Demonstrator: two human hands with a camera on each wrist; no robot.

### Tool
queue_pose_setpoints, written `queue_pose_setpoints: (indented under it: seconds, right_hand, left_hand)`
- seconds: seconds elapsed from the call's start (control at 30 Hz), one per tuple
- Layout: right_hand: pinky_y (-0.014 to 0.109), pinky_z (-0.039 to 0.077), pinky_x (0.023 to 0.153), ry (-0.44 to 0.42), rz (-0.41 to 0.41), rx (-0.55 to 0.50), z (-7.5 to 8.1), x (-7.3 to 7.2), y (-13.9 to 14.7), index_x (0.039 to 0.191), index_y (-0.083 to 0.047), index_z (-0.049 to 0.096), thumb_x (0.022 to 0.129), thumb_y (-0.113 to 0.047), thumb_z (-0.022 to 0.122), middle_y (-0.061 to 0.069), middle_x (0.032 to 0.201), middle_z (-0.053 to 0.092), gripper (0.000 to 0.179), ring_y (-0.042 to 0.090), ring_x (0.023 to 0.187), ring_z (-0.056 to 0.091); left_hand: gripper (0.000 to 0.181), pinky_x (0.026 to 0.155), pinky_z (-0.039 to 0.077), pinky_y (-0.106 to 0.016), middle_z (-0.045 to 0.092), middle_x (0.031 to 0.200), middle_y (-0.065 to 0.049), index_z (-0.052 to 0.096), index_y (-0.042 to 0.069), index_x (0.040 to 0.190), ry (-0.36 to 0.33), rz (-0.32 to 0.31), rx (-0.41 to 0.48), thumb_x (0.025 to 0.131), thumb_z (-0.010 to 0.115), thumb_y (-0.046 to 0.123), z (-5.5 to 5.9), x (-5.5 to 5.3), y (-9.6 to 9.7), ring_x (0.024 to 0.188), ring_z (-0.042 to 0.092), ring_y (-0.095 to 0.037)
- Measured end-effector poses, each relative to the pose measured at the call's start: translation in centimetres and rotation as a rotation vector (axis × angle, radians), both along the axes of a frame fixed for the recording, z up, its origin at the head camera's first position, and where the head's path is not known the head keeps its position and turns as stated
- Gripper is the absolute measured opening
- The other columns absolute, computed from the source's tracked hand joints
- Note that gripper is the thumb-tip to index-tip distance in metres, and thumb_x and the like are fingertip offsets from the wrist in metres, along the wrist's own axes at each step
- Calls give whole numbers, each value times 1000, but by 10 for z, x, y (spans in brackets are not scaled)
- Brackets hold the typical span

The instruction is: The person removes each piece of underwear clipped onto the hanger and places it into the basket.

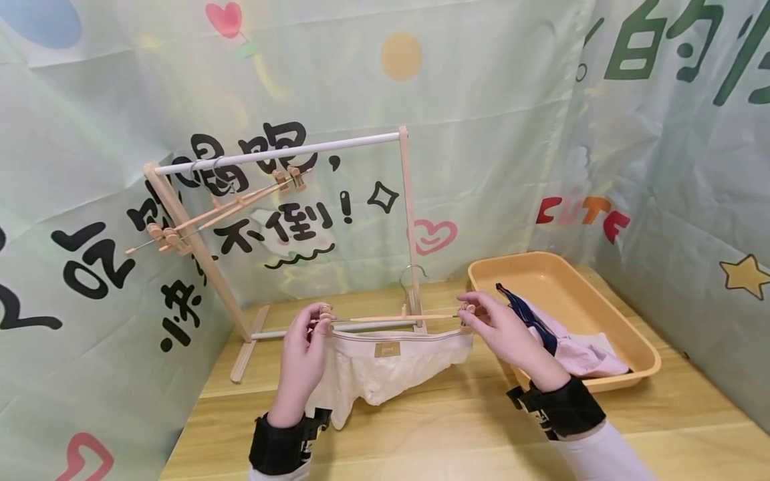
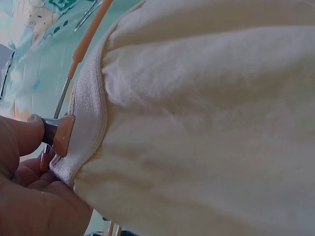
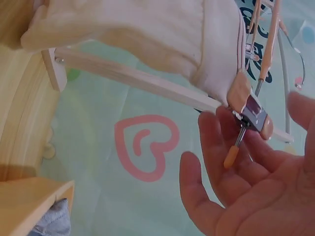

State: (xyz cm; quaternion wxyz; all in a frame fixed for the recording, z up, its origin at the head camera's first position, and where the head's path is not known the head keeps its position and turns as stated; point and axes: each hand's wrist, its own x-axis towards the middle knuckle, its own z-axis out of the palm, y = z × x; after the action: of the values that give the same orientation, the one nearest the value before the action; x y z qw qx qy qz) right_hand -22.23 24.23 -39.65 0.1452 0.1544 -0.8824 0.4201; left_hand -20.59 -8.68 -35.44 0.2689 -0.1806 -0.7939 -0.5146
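Note:
A cream pair of underpants [image 1: 397, 377] hangs by its waistband from a clip hanger [image 1: 381, 318], held up over the table. At the left end my left hand [image 1: 299, 361] pinches a hanger clip [image 2: 63, 135], thumb on the clip's end; the clip's jaws grip the waistband. My right hand [image 1: 504, 334] is at the opposite end. In the right wrist view its fingers touch the other clip [image 3: 246, 105] from behind, while the thumb stands apart from it. That clip also bites the waistband. The metal hook [image 1: 415, 268] points up from the hanger's middle.
Behind the hands stands a wooden rack with a white rail [image 1: 337, 147]. Two clip hangers [image 1: 240, 202] hang at its left. On the right, an orange tray [image 1: 553, 267] holds pink cloth [image 1: 586, 357] and a navy piece [image 1: 538, 324]. A printed curtain [image 1: 481, 167] encloses the table [image 1: 451, 441].

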Motion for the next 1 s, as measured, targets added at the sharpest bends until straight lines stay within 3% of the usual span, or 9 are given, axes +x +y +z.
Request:
queue_pose_setpoints:
  seconds: [0.2,0.4,0.53,0.77,0.9,1.0]
  right_hand:
    - [46,54,78,-30,45,-40,-2,-2,0,129,-6,55,94,-30,59,11,102,69,42,20,90,62]
    - [32,51,66,-78,74,-57,-3,-4,0,117,-5,62,90,-19,64,8,90,69,30,16,77,60]
    - [29,50,62,-72,70,-39,-1,-2,-2,109,-3,63,88,-10,66,9,85,68,23,18,73,59]
    - [26,49,55,-9,56,-41,0,-1,-4,105,-7,65,84,-14,70,6,80,68,23,14,68,59]
    - [27,49,53,13,49,-48,2,1,-5,104,-10,66,84,-18,70,4,77,68,22,14,66,59]
    - [28,48,52,23,38,-44,4,2,-6,104,-11,66,84,-19,71,3,76,66,22,14,65,58]
  left_hand:
    - [20,63,50,-20,66,95,-15,61,0,113,-28,-19,26,95,54,5,-18,-18,-15,78,58,-17]
    - [23,64,49,-25,65,98,-17,59,2,116,-121,-65,-15,98,51,13,-20,-22,-26,79,57,-19]
    - [25,72,52,-34,64,103,-19,57,2,119,-205,-83,-52,99,49,14,-20,-23,-31,86,58,-23]
    - [30,87,51,-50,61,115,-20,53,0,126,-285,-23,-209,99,47,12,-22,-23,-33,102,56,-28]
    - [40,80,52,-48,56,126,-19,47,2,135,-267,62,-295,98,50,19,-21,-20,-30,103,53,-28]
    - [46,86,48,-50,52,129,-20,47,2,135,-132,142,-324,94,58,20,-21,-17,-24,109,49,-30]
